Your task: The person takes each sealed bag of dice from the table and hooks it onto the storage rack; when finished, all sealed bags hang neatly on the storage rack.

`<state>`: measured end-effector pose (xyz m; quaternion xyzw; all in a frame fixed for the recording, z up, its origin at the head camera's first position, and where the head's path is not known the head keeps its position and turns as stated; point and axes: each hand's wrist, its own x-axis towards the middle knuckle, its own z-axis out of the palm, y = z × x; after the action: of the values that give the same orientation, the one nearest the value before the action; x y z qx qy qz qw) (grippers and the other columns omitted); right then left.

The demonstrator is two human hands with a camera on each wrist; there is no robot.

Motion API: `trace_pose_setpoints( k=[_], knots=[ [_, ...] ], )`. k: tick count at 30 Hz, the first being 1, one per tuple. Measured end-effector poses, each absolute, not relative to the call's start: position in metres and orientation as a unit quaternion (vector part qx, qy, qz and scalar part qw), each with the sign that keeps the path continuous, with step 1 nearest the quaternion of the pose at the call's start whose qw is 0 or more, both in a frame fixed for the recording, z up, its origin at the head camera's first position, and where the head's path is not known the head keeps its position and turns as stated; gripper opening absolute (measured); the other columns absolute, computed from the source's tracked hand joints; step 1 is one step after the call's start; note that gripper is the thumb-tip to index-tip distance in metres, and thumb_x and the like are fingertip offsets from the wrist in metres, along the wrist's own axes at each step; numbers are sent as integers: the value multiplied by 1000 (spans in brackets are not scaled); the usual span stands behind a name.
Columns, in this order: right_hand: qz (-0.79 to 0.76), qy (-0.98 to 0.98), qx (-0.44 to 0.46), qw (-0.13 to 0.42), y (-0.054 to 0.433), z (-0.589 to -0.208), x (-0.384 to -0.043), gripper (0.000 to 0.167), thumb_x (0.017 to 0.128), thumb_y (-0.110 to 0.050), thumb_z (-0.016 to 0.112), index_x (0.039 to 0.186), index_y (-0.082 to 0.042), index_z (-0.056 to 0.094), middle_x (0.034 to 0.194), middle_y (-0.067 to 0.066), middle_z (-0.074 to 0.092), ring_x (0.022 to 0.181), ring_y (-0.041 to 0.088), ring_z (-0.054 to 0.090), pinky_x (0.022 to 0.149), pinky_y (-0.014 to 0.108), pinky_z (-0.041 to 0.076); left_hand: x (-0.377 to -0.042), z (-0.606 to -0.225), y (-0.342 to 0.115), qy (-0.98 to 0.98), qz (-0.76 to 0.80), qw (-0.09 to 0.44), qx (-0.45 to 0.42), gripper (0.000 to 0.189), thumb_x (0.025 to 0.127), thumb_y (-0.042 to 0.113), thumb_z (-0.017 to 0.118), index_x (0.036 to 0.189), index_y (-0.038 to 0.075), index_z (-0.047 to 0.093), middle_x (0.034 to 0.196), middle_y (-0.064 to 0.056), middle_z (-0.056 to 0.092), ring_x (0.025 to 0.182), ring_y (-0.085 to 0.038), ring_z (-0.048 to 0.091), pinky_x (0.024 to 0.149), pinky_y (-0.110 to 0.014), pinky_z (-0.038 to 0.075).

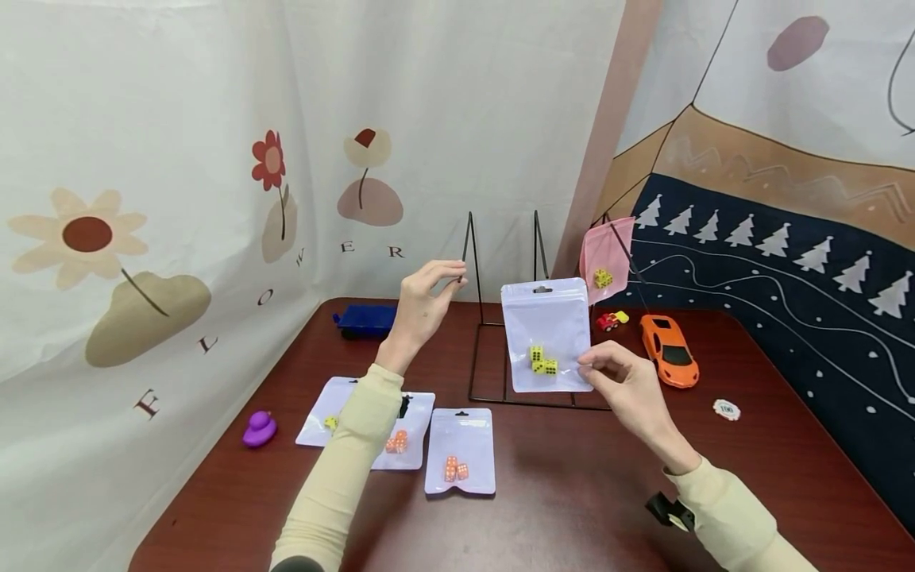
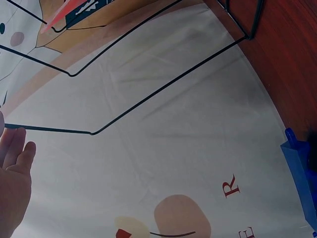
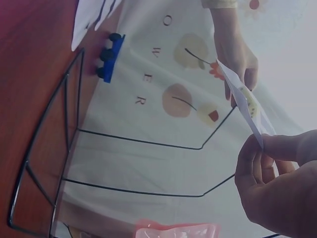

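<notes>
My right hand (image 1: 632,389) pinches the lower right edge of a white zip bag (image 1: 520,326) with yellow dice (image 1: 539,364) inside. The bag is upright in front of a black wire display rack (image 1: 472,357); I cannot tell whether its hole is on the middle prong. With thumb and fingertips, my left hand (image 1: 422,306) pinches the end of the rack's left prong (image 2: 54,130). On the right prong hangs a pink bag (image 1: 608,246) with yellow dice. The right wrist view has the white bag (image 3: 242,106) edge-on, the left hand (image 3: 235,54) beyond it.
Flat on the table (image 1: 572,477) lie white bags with orange dice (image 1: 461,433) and yellow dice (image 1: 314,421), partly behind my left sleeve. A purple duck (image 1: 260,429) and blue cart (image 1: 366,319) are left; an orange car (image 1: 668,349), small red-yellow toy (image 1: 611,321) and poker chip (image 1: 726,410) right.
</notes>
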<state>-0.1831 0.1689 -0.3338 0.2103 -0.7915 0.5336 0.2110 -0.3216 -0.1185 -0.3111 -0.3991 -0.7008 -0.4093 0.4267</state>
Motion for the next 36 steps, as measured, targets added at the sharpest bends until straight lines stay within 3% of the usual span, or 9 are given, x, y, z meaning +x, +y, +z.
trace_pose_setpoints(
  k=[5, 17, 24, 36],
  knots=[
    [546, -782, 205, 222, 171, -333, -187, 14, 82, 15, 65, 92, 6, 67, 87, 15, 64, 64, 18, 55, 52, 17, 44, -320, -311, -120, -703, -407, 428, -398, 26, 76, -10, 74, 100, -1, 71, 103, -14, 67, 96, -24, 65, 87, -28, 52],
    [543, -788, 193, 216, 170, -330, -192, 13, 84, 12, 64, 95, 7, 67, 87, 17, 64, 68, 16, 54, 58, 16, 46, -321, -311, -119, -700, -409, 434, -394, 23, 78, -7, 73, 100, 0, 71, 103, -14, 68, 95, -24, 65, 87, -29, 52],
    [550, -784, 194, 214, 182, -357, -218, 11, 86, 2, 68, 97, -1, 69, 89, 10, 65, 72, 14, 56, 60, 17, 46, -320, -312, -119, -701, -413, 427, -395, 24, 77, -8, 73, 100, 0, 71, 104, -13, 67, 96, -23, 65, 87, -29, 52],
    [549, -786, 187, 214, 182, -356, -222, 14, 85, 6, 66, 98, 1, 68, 87, 14, 64, 71, 14, 55, 60, 16, 45, -319, -313, -118, -698, -409, 430, -400, 22, 79, -5, 73, 100, -1, 71, 104, -17, 67, 97, -25, 65, 88, -30, 52]
  ],
)
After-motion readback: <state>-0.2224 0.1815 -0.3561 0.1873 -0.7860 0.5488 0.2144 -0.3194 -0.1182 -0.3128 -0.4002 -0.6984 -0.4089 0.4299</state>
